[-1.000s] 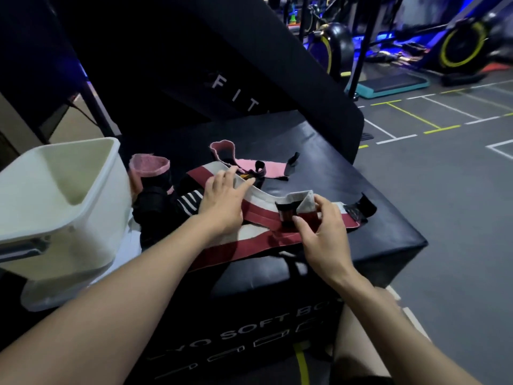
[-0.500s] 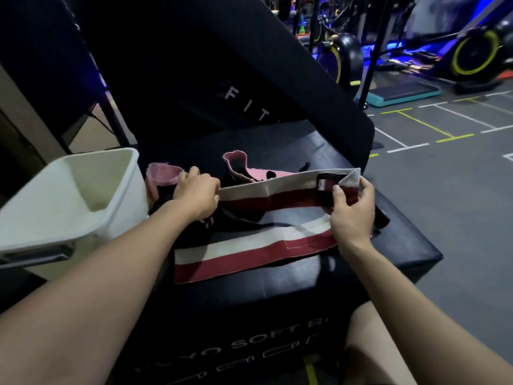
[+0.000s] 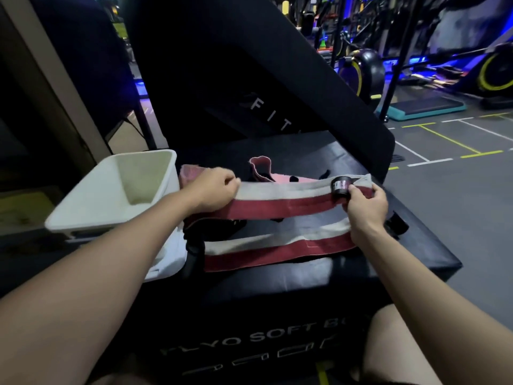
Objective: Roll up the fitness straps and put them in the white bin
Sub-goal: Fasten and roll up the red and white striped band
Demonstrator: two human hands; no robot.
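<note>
Head cam: woven red-and-white strap (image 3: 280,200) pulled flat btwn both hands above a black padded vinyl plyo box (image 3: 416,245). Left hand (image 3: 213,190) has fingers curled, gripping the strap's left end; right hand (image 3: 365,202) pinches the right end w/ thumb on its black label tab (image 3: 341,187). Second striped length (image 3: 277,247) lies flat on the box below. Pink strap (image 3: 262,169) sits crumpled behind. White plastic bin (image 3: 83,218), rectangular w/ smooth walls, just left of the straps
</note>
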